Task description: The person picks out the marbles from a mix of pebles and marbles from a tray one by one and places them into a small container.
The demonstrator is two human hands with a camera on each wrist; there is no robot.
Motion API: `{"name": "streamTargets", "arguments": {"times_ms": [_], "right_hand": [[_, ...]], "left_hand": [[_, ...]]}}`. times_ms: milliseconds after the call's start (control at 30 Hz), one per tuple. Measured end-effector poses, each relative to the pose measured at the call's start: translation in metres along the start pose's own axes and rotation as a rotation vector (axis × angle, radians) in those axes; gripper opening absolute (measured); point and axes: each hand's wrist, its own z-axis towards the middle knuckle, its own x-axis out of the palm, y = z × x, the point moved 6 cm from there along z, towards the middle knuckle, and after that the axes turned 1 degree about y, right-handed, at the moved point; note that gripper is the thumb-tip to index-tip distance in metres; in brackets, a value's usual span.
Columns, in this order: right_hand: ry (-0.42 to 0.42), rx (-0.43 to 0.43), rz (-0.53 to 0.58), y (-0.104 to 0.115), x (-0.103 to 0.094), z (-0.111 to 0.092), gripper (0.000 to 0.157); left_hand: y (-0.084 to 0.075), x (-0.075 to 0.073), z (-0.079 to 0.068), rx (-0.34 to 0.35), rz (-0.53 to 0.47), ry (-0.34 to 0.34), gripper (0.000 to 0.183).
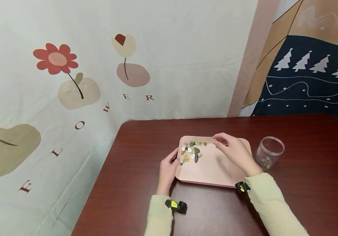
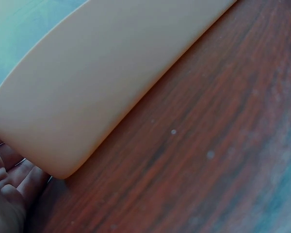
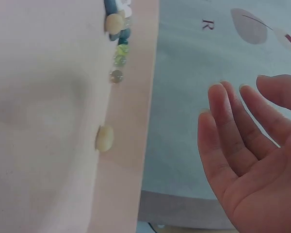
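Observation:
My left hand (image 1: 168,170) holds the left edge of a shallow pink tray (image 1: 210,173); in the left wrist view its fingers (image 2: 26,177) lie against the outside of the tray's end wall. Small polished pebbles (image 1: 187,154), white, yellow, green and dark, gather in the tray's left part, some lined along the back wall. Above the tray's back right part hovers my right hand (image 1: 235,152), thumb and fingers apart with nothing seen between them. Beside it in the right wrist view, a pale yellow pebble (image 3: 105,138) lies alone against the tray's wall.
A clear round jar (image 1: 270,150) stands right of the tray, with a few pebbles low inside it. Both are on a dark reddish wooden table (image 1: 313,170). Behind the table hangs a pale printed cloth (image 1: 186,65) with flowers.

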Motion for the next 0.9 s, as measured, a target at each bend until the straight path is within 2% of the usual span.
{"name": "streamTargets", "arguments": {"times_ms": [133, 267, 367, 433, 600, 900], "right_hand": [[0.061, 0.043, 0.023, -0.007, 0.004, 0.006, 0.024], [0.096, 0.069, 0.064, -0.011, 0.006, 0.009, 0.021], [0.107, 0.058, 0.078, -0.011, 0.006, 0.012, 0.022], [0.115, 0.046, 0.08, -0.01, 0.006, 0.015, 0.022], [0.136, 0.03, 0.085, -0.008, 0.011, 0.021, 0.021], [0.196, 0.078, 0.09, -0.02, 0.026, 0.033, 0.026]], "left_hand": [[0.003, 0.0, 0.001, -0.006, -0.003, 0.002, 0.036], [0.02, 0.002, 0.008, -0.014, -0.024, 0.013, 0.036], [0.034, 0.004, 0.014, -0.015, -0.036, 0.01, 0.036], [0.037, 0.004, 0.015, -0.012, -0.036, 0.007, 0.036], [0.039, 0.004, 0.014, -0.007, -0.025, 0.0, 0.035], [0.037, 0.003, 0.014, 0.001, -0.03, -0.004, 0.036]]}}
